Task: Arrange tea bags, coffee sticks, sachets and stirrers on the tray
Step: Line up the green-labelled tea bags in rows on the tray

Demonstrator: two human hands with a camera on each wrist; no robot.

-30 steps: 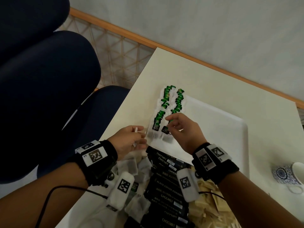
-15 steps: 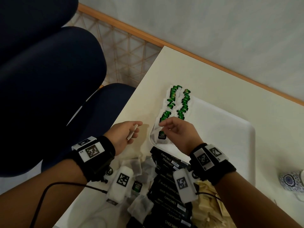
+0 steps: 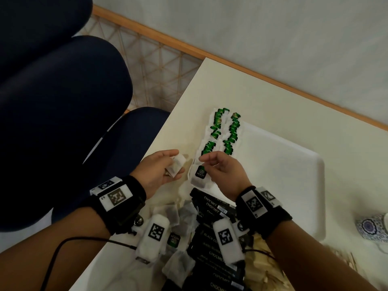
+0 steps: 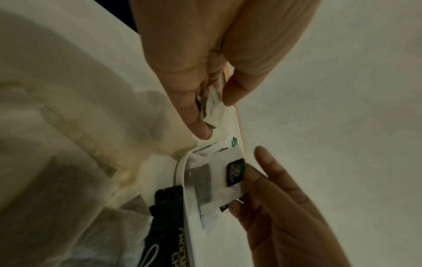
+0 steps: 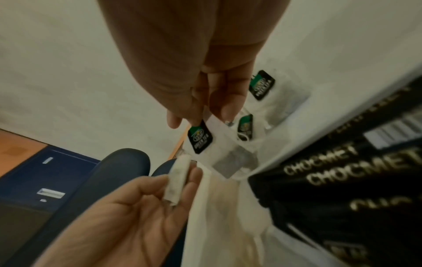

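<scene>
Two rows of tea bags with green tags (image 3: 222, 131) lie along the left edge of the white tray (image 3: 283, 164). At the near end of the left row, my right hand (image 3: 204, 162) pinches the top of a tea bag with a dark green tag (image 3: 199, 174) (image 5: 199, 139) that rests on the tray's near-left corner. My left hand (image 3: 174, 160) is just left of the tray, above the table, and holds another white tea bag (image 3: 178, 166) (image 4: 212, 108) between thumb and fingers. The two hands are close together but do not touch.
Black coffee sticks (image 3: 212, 206) lie piled under my right wrist, with loose tea bags (image 3: 178, 217) to their left and pale wooden stirrers (image 3: 262, 269) to their right. A blue-patterned cup (image 3: 373, 227) stands right of the tray. Dark blue chairs (image 3: 63, 101) flank the table's left edge.
My right hand has drawn back along the left row to its near end with a tagged tea bag. My left hand has turned its tea bag from edge-on to flat.
</scene>
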